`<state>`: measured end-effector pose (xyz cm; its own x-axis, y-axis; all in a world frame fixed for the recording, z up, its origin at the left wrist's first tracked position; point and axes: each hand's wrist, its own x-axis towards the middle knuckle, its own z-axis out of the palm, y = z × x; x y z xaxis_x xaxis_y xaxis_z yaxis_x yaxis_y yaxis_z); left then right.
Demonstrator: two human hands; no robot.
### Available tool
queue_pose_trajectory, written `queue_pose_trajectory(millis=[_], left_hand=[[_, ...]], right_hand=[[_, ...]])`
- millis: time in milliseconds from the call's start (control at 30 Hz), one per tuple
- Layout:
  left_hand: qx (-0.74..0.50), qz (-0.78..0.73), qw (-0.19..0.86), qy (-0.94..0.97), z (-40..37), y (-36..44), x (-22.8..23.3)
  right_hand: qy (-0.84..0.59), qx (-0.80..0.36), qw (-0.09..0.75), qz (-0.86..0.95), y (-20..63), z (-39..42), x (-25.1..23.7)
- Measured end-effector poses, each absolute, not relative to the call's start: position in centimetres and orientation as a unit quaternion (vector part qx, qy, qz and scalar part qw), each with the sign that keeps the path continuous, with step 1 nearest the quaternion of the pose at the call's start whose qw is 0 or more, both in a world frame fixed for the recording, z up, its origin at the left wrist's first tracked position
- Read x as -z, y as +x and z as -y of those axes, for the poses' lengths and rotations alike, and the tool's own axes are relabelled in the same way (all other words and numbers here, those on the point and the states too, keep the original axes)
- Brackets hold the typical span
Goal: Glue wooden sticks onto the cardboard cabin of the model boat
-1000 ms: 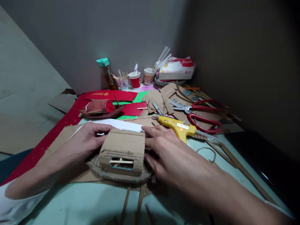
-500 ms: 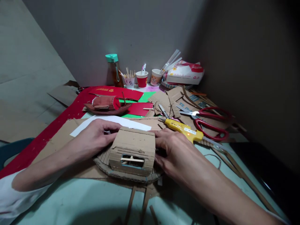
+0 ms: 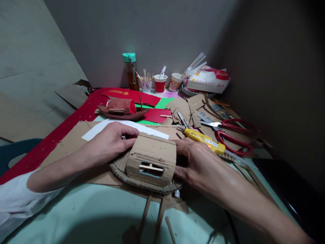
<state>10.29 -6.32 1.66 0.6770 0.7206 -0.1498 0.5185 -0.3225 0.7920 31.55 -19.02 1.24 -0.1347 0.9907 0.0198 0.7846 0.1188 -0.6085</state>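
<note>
Since the earlier frames, everything has slid right and up in the head view, so the camera has shifted, while both hands have stayed pressed to the same cardboard house [image 3: 152, 162].

Head view: the left hand [image 3: 111, 140] lies with its palm down and its fingers bent against the left wall of the cardboard house, its grip narrow, touching the wall rather than wrapped round it. The right hand [image 3: 198, 162] has its fingers spread against the right wall, thumb up near the roof edge, so its grip is wide and flat on the card. Between the two hands the cardboard house stands upright on a round cardboard base [image 3: 142, 183], with a small window and a stick across it facing the camera.

Just beyond the left hand lies a white sheet [image 3: 101, 130], and farther off a red cardboard boat [image 3: 122, 108] sits on red paper [image 3: 63, 134]. Just beyond the right hand lies a yellow glue gun [image 3: 205, 139], with red scissors [image 3: 233, 135] to its right. At the far end of the bench [image 3: 76, 217] stand a bottle [image 3: 130, 71] and paper cups [image 3: 160, 83]. Below the hands, thin cardboard strips [image 3: 146, 215] lie on the bench.
</note>
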Motion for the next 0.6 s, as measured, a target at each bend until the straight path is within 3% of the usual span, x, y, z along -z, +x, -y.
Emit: queue_pose_trajectory(millis=[600], left_hand=[[-0.128, -0.362, 0.379, 0.842, 6.17, 10.37, -1.74]], right_hand=[[-0.58, -0.213, 0.221, 0.755, 31.45, 18.94, -1.72]])
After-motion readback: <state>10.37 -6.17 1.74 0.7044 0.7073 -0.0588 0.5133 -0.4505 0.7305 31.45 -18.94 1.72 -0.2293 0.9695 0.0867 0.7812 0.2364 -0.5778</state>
